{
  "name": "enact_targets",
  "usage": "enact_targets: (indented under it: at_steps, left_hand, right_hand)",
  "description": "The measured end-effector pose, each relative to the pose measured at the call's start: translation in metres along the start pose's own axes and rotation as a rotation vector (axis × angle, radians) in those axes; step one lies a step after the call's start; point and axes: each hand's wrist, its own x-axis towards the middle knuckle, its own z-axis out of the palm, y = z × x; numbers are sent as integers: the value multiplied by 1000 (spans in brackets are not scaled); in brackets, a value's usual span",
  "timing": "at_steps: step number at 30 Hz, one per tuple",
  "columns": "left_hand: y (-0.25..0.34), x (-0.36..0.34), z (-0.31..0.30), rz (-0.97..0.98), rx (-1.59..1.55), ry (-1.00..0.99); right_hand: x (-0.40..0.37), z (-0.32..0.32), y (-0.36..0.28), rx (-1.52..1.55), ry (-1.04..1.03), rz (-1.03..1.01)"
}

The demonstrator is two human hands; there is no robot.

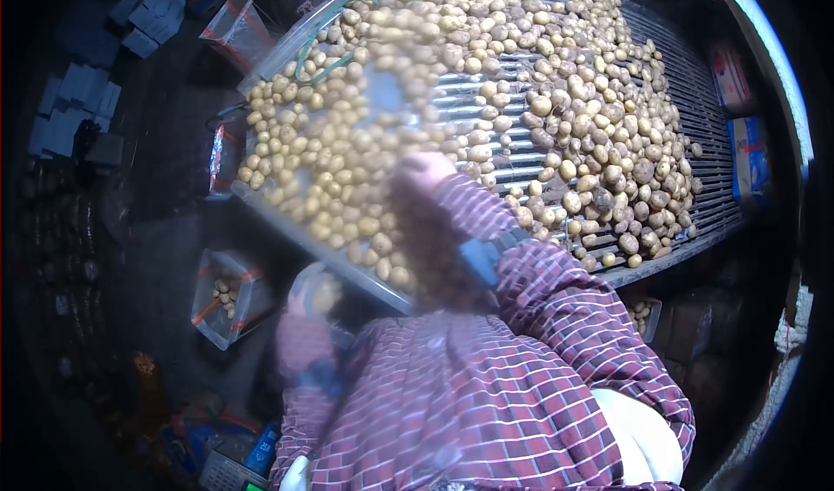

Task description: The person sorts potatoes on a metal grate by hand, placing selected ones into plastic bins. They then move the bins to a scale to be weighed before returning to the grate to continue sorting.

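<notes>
Potatoes (339, 143) cover a large slatted metal table (686, 109), paler ones on the left and darker ones on the right. My right hand (423, 171) is over the pale potatoes near the middle; a blurred smear on the view hides its fingers and whatever they touch. Below the table's near left edge is my left hand (306, 304), blurred, beside a pale round thing that looks like a potato (325, 293). Its fingers cannot be made out clearly.
A clear crate (206, 310) holding some potatoes stands on the floor at the left. Another clear crate (236, 32) is at the upper left, near stacked white boxes (156, 17). A blue box (749, 161) lies past the table's right end.
</notes>
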Motion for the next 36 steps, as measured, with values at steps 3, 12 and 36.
enact_targets:
  at_steps: [3,12,36]
  left_hand:
    - [-7,30,32,325,551,-265]
    - [3,79,150,86,424,-341]
    - [65,81,203,320,1586,-292]
  right_hand:
    - [-38,-37,29,-138,152,-285]
    - [-166,-28,43,103,199,289]
    - [-24,-48,8,-604,94,133]
